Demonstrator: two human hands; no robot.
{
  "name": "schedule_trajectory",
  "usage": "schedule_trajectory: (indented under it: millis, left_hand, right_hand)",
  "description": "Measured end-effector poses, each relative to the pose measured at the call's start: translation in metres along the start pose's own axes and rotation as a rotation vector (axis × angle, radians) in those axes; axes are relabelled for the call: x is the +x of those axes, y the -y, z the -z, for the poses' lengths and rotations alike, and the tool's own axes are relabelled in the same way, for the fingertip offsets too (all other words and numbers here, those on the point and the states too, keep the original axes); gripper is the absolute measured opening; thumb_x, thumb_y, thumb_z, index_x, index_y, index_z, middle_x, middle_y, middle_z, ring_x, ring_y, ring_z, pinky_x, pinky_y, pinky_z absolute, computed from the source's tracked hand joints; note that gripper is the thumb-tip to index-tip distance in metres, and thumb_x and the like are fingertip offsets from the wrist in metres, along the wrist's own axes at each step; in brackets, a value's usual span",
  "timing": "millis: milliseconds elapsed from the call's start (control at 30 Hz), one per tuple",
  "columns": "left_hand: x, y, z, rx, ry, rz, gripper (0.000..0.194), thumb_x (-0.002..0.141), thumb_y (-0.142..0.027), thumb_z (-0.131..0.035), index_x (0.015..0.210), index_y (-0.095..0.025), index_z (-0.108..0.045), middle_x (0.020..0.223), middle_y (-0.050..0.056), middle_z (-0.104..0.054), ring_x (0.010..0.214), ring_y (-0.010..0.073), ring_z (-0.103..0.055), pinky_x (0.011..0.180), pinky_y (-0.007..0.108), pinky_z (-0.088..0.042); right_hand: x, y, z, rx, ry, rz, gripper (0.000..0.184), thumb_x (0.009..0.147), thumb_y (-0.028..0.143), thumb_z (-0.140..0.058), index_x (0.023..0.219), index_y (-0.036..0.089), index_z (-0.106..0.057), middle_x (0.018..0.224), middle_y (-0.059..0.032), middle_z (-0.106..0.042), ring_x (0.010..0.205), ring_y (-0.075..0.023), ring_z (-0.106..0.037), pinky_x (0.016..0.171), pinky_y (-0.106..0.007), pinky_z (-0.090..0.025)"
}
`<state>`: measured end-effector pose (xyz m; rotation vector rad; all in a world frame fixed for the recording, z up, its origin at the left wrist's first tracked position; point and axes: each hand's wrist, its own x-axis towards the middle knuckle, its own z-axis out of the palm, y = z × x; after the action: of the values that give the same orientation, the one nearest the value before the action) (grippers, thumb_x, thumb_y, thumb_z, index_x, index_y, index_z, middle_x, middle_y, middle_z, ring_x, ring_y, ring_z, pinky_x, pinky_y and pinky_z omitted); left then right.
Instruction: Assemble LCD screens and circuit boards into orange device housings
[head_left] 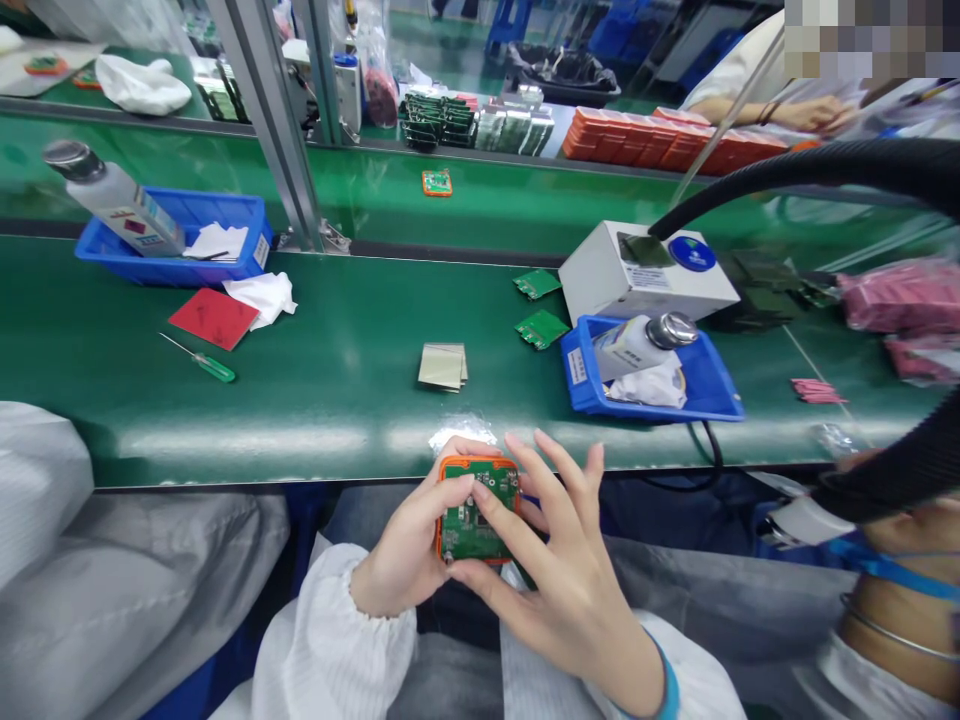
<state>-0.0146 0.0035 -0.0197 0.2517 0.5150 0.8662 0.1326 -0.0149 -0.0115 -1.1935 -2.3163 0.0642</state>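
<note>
An orange-framed case with a green circuit board (475,520) in it sits just below the front edge of the green conveyor belt (330,390). My left hand (405,560) grips this case from the left side and underneath. My right hand (559,570) lies over its right side, thumb and forefinger pressing on the board, the other fingers spread. A crumpled bit of clear film (461,432) lies on the belt edge just above the case.
On the belt lie a stack of beige pads (443,366), two green boards (541,328), a blue tray with a bottle (645,385), a white box (645,272), a green screwdriver (202,360), a red card (214,318). Another person's arm (795,108) rests far right.
</note>
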Motion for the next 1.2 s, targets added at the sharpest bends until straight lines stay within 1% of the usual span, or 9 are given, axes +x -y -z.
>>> schedule_trajectory:
  millis: [133, 300, 433, 567, 733, 867, 1000, 1100, 1200]
  left_hand:
    - [0.002, 0.001, 0.001, -0.033, -0.022, 0.019, 0.02, 0.088, -0.03, -0.052, 0.106, -0.021, -0.053, 0.1, 0.005, -0.065, 0.087, 0.0191, -0.065, 0.069, 0.027, -0.052]
    - [0.002, -0.003, -0.002, -0.043, -0.01, 0.009, 0.016, 0.087, -0.027, -0.053, 0.102, -0.02, -0.053, 0.095, 0.004, -0.065, 0.08, 0.0171, -0.064, 0.071, 0.031, -0.055]
    - [0.002, -0.002, -0.004, -0.058, -0.028, 0.027, 0.019, 0.087, -0.027, -0.055, 0.105, -0.02, -0.056, 0.101, 0.005, -0.065, 0.092, 0.0196, -0.064, 0.076, 0.031, -0.054]
    - [0.002, 0.001, -0.005, -0.084, -0.075, 0.058, 0.026, 0.085, -0.027, -0.059, 0.111, -0.021, -0.056, 0.103, 0.004, -0.065, 0.094, 0.0193, -0.065, 0.078, 0.03, -0.053]
    - [0.003, 0.002, -0.002, -0.071, -0.091, 0.017, 0.021, 0.083, -0.028, -0.062, 0.103, -0.022, -0.058, 0.094, 0.001, -0.064, 0.088, 0.0159, -0.064, 0.072, 0.025, -0.052]
    - [0.004, 0.0, 0.001, -0.042, -0.087, 0.016, 0.029, 0.078, -0.029, -0.065, 0.104, -0.021, -0.056, 0.098, 0.002, -0.064, 0.093, 0.0201, -0.063, 0.075, 0.029, -0.052]
    - [0.007, 0.001, 0.003, 0.001, -0.059, 0.029, 0.034, 0.077, -0.03, -0.064, 0.108, -0.022, -0.053, 0.101, 0.003, -0.064, 0.1, 0.0246, -0.062, 0.078, 0.033, -0.051]
    - [0.009, 0.0, 0.004, 0.02, -0.033, 0.025, 0.032, 0.077, -0.032, -0.062, 0.105, -0.023, -0.052, 0.101, 0.003, -0.064, 0.101, 0.0248, -0.062, 0.076, 0.032, -0.05]
    - [0.01, -0.002, 0.005, 0.058, 0.031, 0.032, 0.035, 0.075, -0.033, -0.062, 0.107, -0.024, -0.05, 0.1, 0.001, -0.064, 0.098, 0.0227, -0.063, 0.074, 0.03, -0.049]
  right_hand:
    - [0.0, -0.006, 0.003, 0.011, 0.036, 0.031, 0.05, 0.086, 0.045, -0.059, 0.125, 0.015, -0.051, 0.15, -0.0198, -0.026, 0.136, -0.0448, -0.024, 0.104, -0.077, -0.01]
    - [0.004, -0.014, 0.01, 0.012, -0.008, 0.117, 0.05, 0.085, 0.045, -0.061, 0.118, 0.009, -0.054, 0.137, -0.0226, -0.044, 0.133, -0.0428, -0.03, 0.105, -0.076, -0.01]
    - [0.008, -0.018, 0.015, 0.0, 0.036, 0.151, 0.049, 0.085, 0.045, -0.061, 0.118, 0.009, -0.056, 0.131, -0.021, -0.053, 0.131, -0.0405, -0.035, 0.104, -0.077, -0.01]
    - [0.012, -0.019, 0.018, 0.006, 0.057, 0.196, 0.049, 0.085, 0.045, -0.061, 0.116, 0.007, -0.057, 0.131, -0.0218, -0.055, 0.131, -0.0406, -0.036, 0.104, -0.077, -0.012]
    - [0.015, -0.021, 0.016, 0.068, 0.094, 0.227, 0.044, 0.088, 0.036, -0.061, 0.118, 0.005, -0.055, 0.13, -0.0239, -0.056, 0.125, -0.0359, -0.047, 0.105, -0.077, -0.01]
    - [0.015, -0.025, 0.014, 0.073, 0.138, 0.217, 0.041, 0.088, 0.029, -0.061, 0.121, 0.005, -0.053, 0.133, -0.0257, -0.052, 0.127, -0.0384, -0.044, 0.102, -0.079, -0.013]
    - [0.016, -0.029, 0.014, 0.126, 0.144, 0.202, 0.04, 0.087, 0.025, -0.061, 0.121, 0.007, -0.051, 0.13, -0.0258, -0.053, 0.124, -0.035, -0.049, 0.104, -0.077, -0.015]
    - [0.016, -0.033, 0.013, 0.198, 0.105, 0.197, 0.043, 0.083, 0.021, -0.064, 0.122, 0.009, -0.05, 0.127, -0.0239, -0.054, 0.117, -0.0304, -0.054, 0.106, -0.073, -0.02]
    - [0.015, -0.036, 0.009, 0.246, 0.06, 0.199, 0.049, 0.079, 0.02, -0.068, 0.123, 0.01, -0.049, 0.125, -0.0228, -0.054, 0.115, -0.0305, -0.055, 0.105, -0.072, -0.025]
